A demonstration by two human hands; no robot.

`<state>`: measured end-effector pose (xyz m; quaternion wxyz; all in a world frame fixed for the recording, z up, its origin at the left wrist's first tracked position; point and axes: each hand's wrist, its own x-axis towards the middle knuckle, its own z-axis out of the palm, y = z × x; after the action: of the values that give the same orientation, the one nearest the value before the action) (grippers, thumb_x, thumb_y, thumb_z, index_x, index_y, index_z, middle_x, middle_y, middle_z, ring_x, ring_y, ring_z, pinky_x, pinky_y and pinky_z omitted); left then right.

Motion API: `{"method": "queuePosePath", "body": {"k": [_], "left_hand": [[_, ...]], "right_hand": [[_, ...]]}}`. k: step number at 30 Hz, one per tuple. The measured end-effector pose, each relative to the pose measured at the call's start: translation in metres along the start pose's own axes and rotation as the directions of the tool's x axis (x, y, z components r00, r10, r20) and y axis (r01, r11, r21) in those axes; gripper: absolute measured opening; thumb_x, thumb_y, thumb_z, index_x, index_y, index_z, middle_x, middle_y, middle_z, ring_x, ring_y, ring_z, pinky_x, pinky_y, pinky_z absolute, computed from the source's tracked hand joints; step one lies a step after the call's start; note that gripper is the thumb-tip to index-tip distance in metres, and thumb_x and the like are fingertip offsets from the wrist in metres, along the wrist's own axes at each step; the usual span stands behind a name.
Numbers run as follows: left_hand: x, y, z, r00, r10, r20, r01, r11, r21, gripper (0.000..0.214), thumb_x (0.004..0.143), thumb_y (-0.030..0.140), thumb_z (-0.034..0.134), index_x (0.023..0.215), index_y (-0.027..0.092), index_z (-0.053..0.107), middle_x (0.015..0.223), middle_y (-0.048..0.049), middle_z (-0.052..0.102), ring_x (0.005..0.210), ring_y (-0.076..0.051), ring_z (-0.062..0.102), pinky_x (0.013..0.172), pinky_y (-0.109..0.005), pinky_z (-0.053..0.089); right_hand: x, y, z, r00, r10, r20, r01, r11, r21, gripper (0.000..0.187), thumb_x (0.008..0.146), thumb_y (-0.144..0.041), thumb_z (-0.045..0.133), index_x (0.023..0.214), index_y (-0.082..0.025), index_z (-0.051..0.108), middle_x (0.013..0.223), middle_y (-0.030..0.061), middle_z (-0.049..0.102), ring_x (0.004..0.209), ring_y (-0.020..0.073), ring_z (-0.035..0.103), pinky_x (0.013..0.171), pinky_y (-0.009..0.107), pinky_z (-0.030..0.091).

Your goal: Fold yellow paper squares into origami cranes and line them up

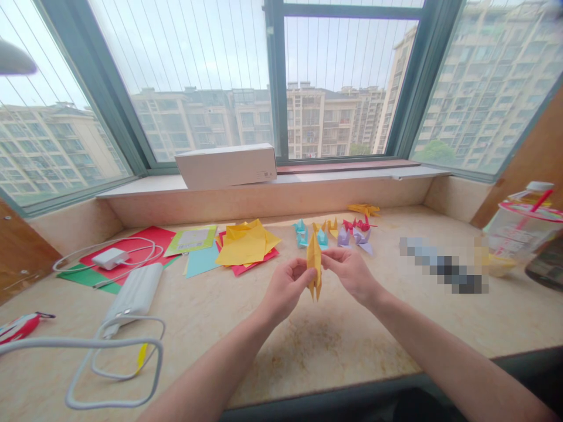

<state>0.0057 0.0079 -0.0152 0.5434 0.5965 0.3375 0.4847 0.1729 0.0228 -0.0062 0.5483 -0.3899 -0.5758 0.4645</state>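
A folded yellow paper piece (314, 265) is held upright above the beige counter (334, 340), narrow and pointed at top and bottom. My left hand (285, 288) pinches its left side with curled fingers. From the other side, my right hand (349, 271) pinches its upper edge between thumb and forefinger. Just behind the hands lie several small folded paper figures (334, 231) in blue, yellow, purple and red. A loose pile of yellow and red paper sheets (246, 245) rests to the left of them.
A white power bank (134, 296) with a looping cable (116, 357) and a white charger (109, 258) on red and green sheets lie at the left. A white box (226, 165) stands on the window sill. A plastic cup with a straw (521, 231) stands at the right.
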Motion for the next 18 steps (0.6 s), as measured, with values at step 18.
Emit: {"method": "queuePosePath", "body": {"k": [18], "left_hand": [[-0.0002,0.0009,0.0018,0.998,-0.037,-0.051,0.039,0.999,0.026,0.029,0.074,0.038,0.077,0.086,0.014,0.063,0.081,-0.0051,0.072,0.073,-0.017,0.066,0.068,-0.027,0.049]], "right_hand": [[-0.0031,0.0017,0.0034,0.999,-0.034,0.002,0.034,0.999,-0.032,0.033,0.074,-0.049,0.074,0.083,-0.017,0.078,0.073,0.0042,0.072,0.068,0.0174,0.059,0.069,0.032,0.048]]}}
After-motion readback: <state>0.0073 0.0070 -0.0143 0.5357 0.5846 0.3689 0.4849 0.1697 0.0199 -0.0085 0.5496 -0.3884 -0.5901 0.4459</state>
